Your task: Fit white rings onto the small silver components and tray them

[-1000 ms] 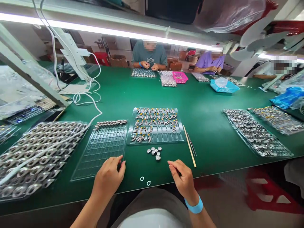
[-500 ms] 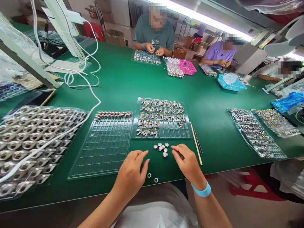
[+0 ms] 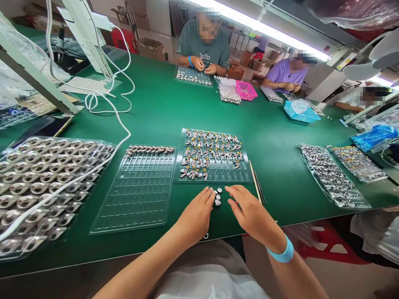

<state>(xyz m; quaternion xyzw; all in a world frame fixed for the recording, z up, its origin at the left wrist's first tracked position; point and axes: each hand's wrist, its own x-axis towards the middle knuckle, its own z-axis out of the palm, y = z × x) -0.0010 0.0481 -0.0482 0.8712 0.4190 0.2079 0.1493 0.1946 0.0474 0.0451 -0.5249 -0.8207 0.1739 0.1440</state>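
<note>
— What are the fingers doing?

— The left hand [image 3: 195,216] lies palm down, its fingers [image 3: 208,194] stretched out and close together. The tips touch the left edge of a little heap of small round silver metal caps [image 3: 217,196]. The right hand [image 3: 251,211] is loosely spread, its fingertips [image 3: 231,192] slightly bent and just beside the heap on its right. Neither hand grips anything that shows, though whether a cap sits under the left tips is hidden.

— And where is the heap?

— On the green table mat [image 3: 162,112], between the two hands. It sits just in front of the near edge of a clear plastic tray [image 3: 229,177] whose far rows hold small metal parts with yellow tips.

— How would those caps handle?

— Light, stiff and smooth, I judge, so they are likely to skid on the mat or slip from a loose pinch. Each is best taken singly, by the rim, between thumb and forefinger.

— What lies further out?

— A thin wooden stick [image 3: 256,182] lies just right of the tray, near the right hand. To the left is an almost empty clear plastic grid tray [image 3: 137,195], with one row of parts at its far edge. Beyond that a large tray of silver shells [image 3: 46,178] is crossed by a white cable [image 3: 102,160]. A blue wristband [image 3: 282,253] circles the right wrist. Other people work at the far side.
</note>
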